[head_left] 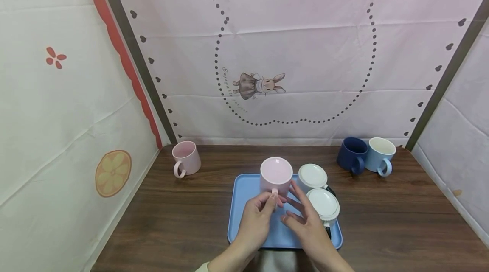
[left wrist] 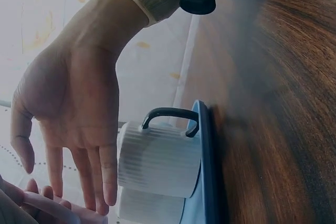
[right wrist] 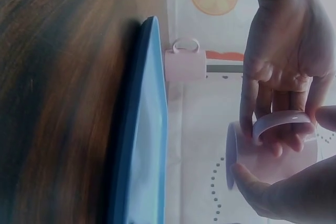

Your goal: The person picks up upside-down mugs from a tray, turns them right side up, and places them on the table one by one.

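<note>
A pink mug [head_left: 276, 174] hangs upside down over the blue tray [head_left: 244, 183], its flared rim facing the tray in the right wrist view. My left hand [head_left: 257, 217] pinches its handle [right wrist: 281, 119] between thumb and fingers. The right hand [head_left: 307, 225] has its fingers extended, and the fingertips [right wrist: 244, 174] touch the mug's side near the rim. Its palm shows in the left wrist view. Beside that hand, two white mugs, a rear one [head_left: 312, 176] and a ribbed front one [left wrist: 160, 156], stand upside down on the tray's right side; both have black handles.
Another pink mug [right wrist: 185, 65] stands upright at the table's back left. At the back right, a dark blue mug [head_left: 350, 157] stands beside a light blue mug [head_left: 376, 159]. Patterned cloth [head_left: 305, 60] hangs behind and along both sides of the wooden table [head_left: 183, 221].
</note>
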A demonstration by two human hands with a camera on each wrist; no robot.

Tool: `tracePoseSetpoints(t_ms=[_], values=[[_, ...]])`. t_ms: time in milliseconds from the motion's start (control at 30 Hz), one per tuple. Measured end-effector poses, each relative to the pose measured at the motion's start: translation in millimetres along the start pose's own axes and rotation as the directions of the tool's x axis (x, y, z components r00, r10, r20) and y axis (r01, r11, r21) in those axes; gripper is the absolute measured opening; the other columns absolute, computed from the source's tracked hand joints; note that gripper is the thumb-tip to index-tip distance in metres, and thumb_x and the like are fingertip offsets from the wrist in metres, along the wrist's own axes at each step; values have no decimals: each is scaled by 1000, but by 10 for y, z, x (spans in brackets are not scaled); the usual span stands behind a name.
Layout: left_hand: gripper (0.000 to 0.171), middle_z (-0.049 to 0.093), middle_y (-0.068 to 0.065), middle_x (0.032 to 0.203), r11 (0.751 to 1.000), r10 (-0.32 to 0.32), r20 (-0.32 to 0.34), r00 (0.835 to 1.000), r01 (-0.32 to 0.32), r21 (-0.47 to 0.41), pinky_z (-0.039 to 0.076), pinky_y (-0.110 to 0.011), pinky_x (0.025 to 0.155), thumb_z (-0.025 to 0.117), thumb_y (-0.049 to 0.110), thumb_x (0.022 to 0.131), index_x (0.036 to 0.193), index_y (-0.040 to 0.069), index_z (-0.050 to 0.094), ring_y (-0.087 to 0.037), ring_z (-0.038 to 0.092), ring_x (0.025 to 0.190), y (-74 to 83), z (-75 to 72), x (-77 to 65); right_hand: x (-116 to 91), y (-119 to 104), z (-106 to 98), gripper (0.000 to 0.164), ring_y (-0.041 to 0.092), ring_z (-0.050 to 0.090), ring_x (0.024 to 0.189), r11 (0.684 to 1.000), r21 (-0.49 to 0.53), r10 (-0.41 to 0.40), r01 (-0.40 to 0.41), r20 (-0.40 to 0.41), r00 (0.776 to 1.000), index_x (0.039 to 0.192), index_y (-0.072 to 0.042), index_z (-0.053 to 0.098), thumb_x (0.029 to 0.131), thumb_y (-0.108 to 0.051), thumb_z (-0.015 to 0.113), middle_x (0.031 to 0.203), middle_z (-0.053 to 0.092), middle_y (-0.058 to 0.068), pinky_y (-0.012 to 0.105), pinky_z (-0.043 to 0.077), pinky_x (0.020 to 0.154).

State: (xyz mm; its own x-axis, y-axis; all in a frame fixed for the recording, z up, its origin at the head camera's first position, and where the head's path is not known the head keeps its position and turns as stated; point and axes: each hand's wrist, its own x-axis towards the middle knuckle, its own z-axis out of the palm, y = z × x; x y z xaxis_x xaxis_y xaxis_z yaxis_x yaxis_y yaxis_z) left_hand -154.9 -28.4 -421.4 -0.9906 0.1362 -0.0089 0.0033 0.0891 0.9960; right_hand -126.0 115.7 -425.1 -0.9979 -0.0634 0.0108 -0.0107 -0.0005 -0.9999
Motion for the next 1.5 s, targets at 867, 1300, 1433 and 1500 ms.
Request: tracePoseSetpoints(t_ms=[867, 1300, 1433, 1500], values=[[31, 69, 3, 92, 973, 162, 29, 986, -165, 159, 46, -22, 82, 59, 32, 106, 83, 14, 70, -7, 58, 90, -22, -42, -30, 47, -36, -72, 72, 45, 48, 142, 1000, 24, 3, -2, -16, 1000, 164, -11, 25, 101, -14, 61, 160, 40, 27, 57, 42, 115], [27, 61, 13, 90, 768, 360, 153, 920, -385, 512, 50, -21, 73, 57, 27, 106, 81, 23, 64, -1, 56, 86, -83, -44, -76, 145, -57, -149, 64, 23, 62, 124, 981, 173, 88, -85, -15, 996, 158, -8, 29, 103, -21, 58, 152, 49, 25, 42, 56, 103], [24, 60, 14, 89, 674, 412, 198, 890, -443, 590, 49, -19, 75, 56, 27, 106, 84, 23, 65, -2, 55, 88, -75, -44, -97, 163, -72, -161, 61, 24, 63, 122, 976, 190, 107, -103, -11, 994, 157, -7, 32, 103, -22, 55, 149, 49, 24, 39, 57, 99], [24, 57, 14, 85, 615, 444, 222, 868, -476, 628, 46, -17, 72, 57, 28, 106, 82, 23, 63, -3, 52, 83, -70, -46, -104, 173, -80, -167, 60, 22, 63, 121, 972, 207, 114, -110, -8, 993, 156, -6, 32, 103, -22, 54, 149, 48, 24, 35, 57, 97]])
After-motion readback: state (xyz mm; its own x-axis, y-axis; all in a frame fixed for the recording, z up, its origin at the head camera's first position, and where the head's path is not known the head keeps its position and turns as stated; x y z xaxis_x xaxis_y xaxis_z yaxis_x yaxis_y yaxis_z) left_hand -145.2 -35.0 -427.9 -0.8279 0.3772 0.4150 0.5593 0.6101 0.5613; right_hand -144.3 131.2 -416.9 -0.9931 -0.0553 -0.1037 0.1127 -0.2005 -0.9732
